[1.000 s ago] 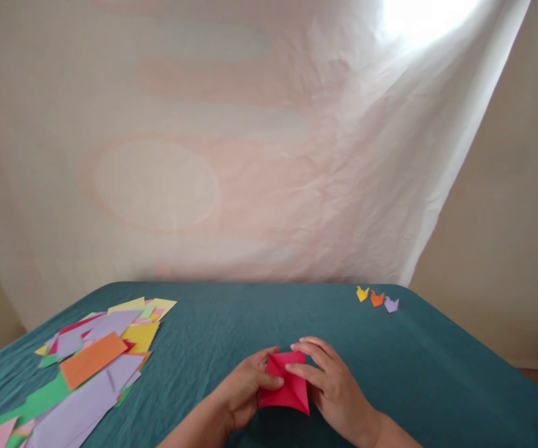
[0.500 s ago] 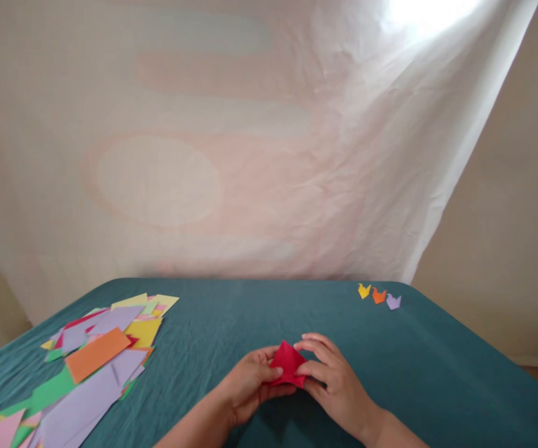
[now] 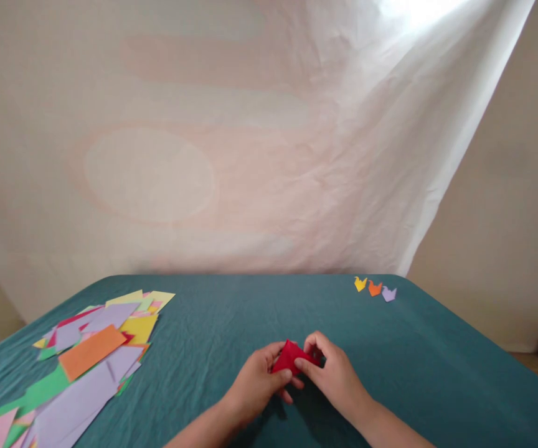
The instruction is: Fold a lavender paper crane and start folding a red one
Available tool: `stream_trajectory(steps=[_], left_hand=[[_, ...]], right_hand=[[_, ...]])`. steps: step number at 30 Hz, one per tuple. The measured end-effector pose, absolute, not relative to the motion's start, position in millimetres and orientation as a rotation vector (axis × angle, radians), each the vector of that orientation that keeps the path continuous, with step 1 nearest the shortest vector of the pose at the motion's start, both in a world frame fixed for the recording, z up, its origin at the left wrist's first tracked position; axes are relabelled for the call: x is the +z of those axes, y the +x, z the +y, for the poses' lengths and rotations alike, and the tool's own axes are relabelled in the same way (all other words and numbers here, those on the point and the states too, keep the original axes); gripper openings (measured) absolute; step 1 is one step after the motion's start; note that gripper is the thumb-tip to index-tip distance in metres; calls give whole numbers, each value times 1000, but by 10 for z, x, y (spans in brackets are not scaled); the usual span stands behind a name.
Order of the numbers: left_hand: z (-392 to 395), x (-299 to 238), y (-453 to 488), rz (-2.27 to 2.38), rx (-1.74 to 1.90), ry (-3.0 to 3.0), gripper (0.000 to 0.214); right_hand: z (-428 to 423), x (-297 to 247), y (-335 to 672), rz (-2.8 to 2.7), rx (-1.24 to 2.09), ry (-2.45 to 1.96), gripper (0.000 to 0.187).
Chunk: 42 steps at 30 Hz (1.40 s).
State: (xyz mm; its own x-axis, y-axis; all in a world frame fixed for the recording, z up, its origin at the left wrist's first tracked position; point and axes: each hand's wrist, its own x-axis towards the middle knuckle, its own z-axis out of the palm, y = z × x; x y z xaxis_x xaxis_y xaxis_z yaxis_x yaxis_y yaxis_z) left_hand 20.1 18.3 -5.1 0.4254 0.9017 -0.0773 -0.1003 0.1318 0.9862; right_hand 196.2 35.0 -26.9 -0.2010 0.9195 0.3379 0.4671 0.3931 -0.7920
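Observation:
A folded red paper (image 3: 289,358) is held just above the teal tablecloth (image 3: 213,323), pinched between both hands. My left hand (image 3: 256,381) grips its left side with thumb and fingers closed. My right hand (image 3: 334,376) grips its right side, fingers curled over the top edge. Most of the paper is hidden by the fingers; only a small peaked part shows.
A loose pile of coloured paper sheets (image 3: 91,354) lies at the left of the table. Three small folded paper figures, yellow (image 3: 360,284), orange (image 3: 374,288) and lilac (image 3: 389,294), stand in a row at the far right corner. A pale cloth backdrop (image 3: 231,137) hangs behind.
The red paper went from a flat sheet on the table to a smaller folded shape raised between both hands. The hands have closed in around it.

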Motion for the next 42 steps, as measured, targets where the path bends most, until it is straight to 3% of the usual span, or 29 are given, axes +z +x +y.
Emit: stream_trajectory(steps=[5,8,12,16,21,28,35,42], left_hand=[[204,-147,219,866,931,1218,50],[220,-165,206,892,928,1216,45],[236,-182,184,963,892,1296,31],[213,-212,182,1036,849,1401,39],[189,-227,203,1024,817,1420,44],[153,-153,232,1013,720,1432,12],[183,-150,269,1139,831,1399,23],[235,-184,161,1166,810,1502,14]], right_hand=[[331,-237,1957,-1837,837,-1145,15],[319,-224,1963,-1869,801,-1152,23],[308,-214,1954,-1865,788,-1136,20],[300,-185,1932,-1870,834,-1085,14],[274,-173,1915,-1868,804,-1078,25],[247,-166,1891,-1820,823,-1067,24],[282,-222,1894,-1832,858,-1169,21],[342,-285,1895,-1879,969,-1258,20]])
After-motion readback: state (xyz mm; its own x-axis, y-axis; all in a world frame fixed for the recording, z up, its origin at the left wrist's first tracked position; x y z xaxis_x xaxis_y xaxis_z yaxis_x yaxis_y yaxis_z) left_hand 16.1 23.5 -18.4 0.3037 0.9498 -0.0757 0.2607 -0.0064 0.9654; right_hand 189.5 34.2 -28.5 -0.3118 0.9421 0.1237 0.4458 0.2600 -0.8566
